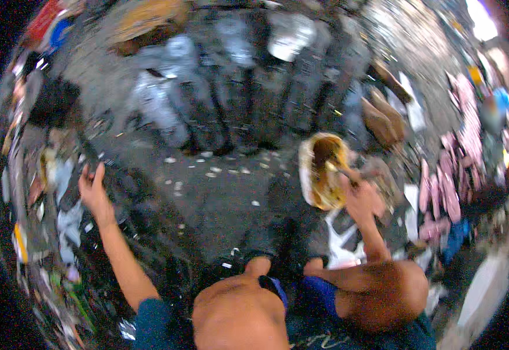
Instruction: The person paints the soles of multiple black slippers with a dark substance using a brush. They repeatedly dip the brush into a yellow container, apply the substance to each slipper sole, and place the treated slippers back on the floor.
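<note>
The fingers of the right hand [364, 201] are smeared by blur beside the pale tub [307, 175], whose contents cannot be made out. Whether anything is held by the left hand [95, 192] cannot be told. Toward the ground's far edge, the dark row [301, 93] is blurred; the pale scraps [255, 203] are too small to be identified.

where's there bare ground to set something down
Mostly the dark ground left of the pale tub, with white scraps beyond and the left knee nearer; a few stray bits dot it. Crowded: past the scraps, where long dark pieces line up, and right of the right hand, among pink pieces.
</note>
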### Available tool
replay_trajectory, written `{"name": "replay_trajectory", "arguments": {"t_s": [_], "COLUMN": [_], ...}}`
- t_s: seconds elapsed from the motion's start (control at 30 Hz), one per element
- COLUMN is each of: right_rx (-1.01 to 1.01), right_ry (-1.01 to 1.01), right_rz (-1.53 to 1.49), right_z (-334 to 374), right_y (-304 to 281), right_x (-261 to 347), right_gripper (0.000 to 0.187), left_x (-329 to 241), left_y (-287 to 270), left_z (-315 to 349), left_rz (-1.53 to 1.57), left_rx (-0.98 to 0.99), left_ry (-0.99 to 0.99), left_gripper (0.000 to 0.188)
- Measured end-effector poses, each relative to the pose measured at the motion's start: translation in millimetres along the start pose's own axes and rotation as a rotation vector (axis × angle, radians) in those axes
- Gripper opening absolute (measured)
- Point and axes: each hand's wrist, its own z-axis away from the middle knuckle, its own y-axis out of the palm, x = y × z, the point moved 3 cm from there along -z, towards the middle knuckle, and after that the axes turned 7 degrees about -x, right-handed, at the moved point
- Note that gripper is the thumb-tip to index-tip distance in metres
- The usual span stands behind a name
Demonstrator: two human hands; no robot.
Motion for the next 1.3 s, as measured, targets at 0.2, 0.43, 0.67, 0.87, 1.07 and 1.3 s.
{"name": "replay_trajectory", "arguments": {"t_s": [0.2, 0.43, 0.67, 0.87, 1.07, 1.3], "right_rx": [-0.248, 0.342, 0.335, 0.191, 0.169, -0.071], "right_ry": [-0.468, 0.028, 0.235, -0.178, -0.728, -0.450], "right_rz": [0.221, 0.658, -0.772, -0.798, -0.657, -0.515], "right_z": [-32.9, 32.1, 15.8, -33.9, 23.7, -70.8], "right_y": [52.0, -41.5, -67.9, -43.6, -5.7, -14.1], "right_x": [-9.2, 29.1, -6.4, 106.1, 140.9, 109.4], "right_gripper": [0.030, 0.040, 0.037, 0.020, 0.022, 0.014], "left_x": [-23.4, 62.3, 43.4, -33.1, -51.5, -66.0], "left_y": [57.6, 108.0, 154.6, 203.6, 215.6, 206.7], "left_z": [274.1, 313.3, 300.1, 277.7, 293.6, 301.6], "left_rz": [-0.639, -0.683, -0.715, 0.524, 0.778, 0.793], "left_rx": [0.745, 0.923, 0.953, 0.848, 1.122, 1.103], "left_ry": [0.455, 0.633, 0.578, -0.801, -0.909, -0.925], "left_gripper": [0.063, 0.062, 0.059, 0.055, 0.061, 0.079]}}
